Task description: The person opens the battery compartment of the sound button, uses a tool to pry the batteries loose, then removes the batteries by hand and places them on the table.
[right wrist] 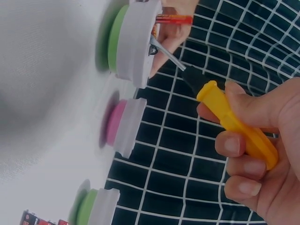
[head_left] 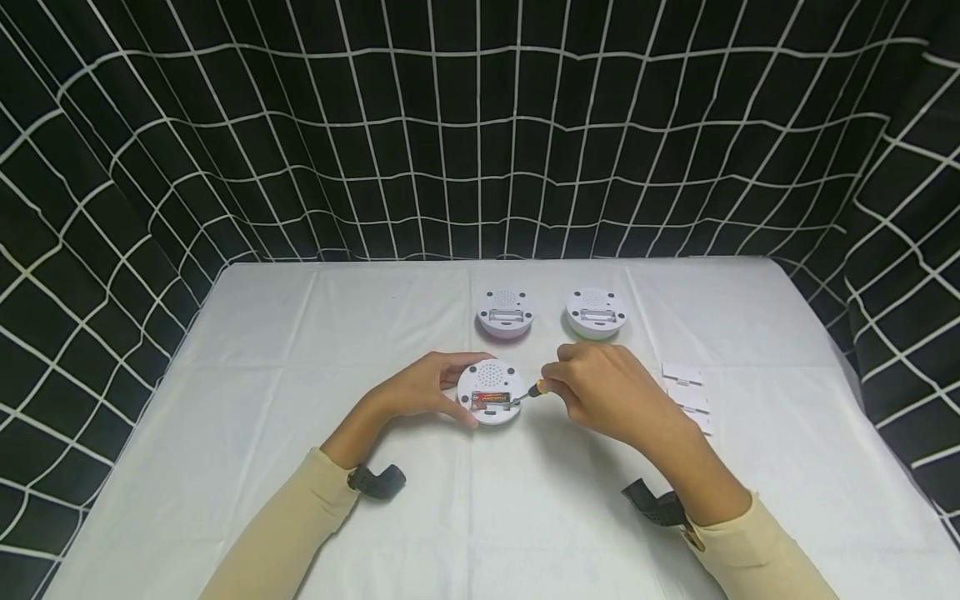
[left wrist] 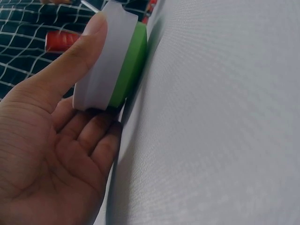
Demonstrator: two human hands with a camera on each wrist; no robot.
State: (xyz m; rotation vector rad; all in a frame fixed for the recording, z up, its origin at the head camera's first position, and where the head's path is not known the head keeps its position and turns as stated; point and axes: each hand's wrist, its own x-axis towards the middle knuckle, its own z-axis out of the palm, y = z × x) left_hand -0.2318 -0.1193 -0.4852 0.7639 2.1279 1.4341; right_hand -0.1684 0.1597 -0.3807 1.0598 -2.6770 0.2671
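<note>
A round white-and-green sound button (head_left: 489, 375) lies upside down on the table, its speaker holes and battery compartment facing up. My left hand (head_left: 423, 385) holds it at the left edge, thumb (left wrist: 75, 58) on the near side and fingers around the far side. One red battery (head_left: 491, 398) shows at the compartment; from the right wrist view this battery (right wrist: 174, 19) sticks up out of it. In my right hand (head_left: 603, 392) is a screwdriver with a yellow handle (right wrist: 236, 124), gripped between thumb and curled fingers. Its metal shaft (right wrist: 168, 54) slants down to the compartment beside the battery.
Behind, two more upturned sound buttons, one pink-based (head_left: 506, 315) and one green-based (head_left: 595, 313), show bare battery compartments. Several white battery covers (head_left: 684, 373) lie to the right, partly behind my right arm. Red-and-black batteries (right wrist: 35, 219) appear low in the right wrist view.
</note>
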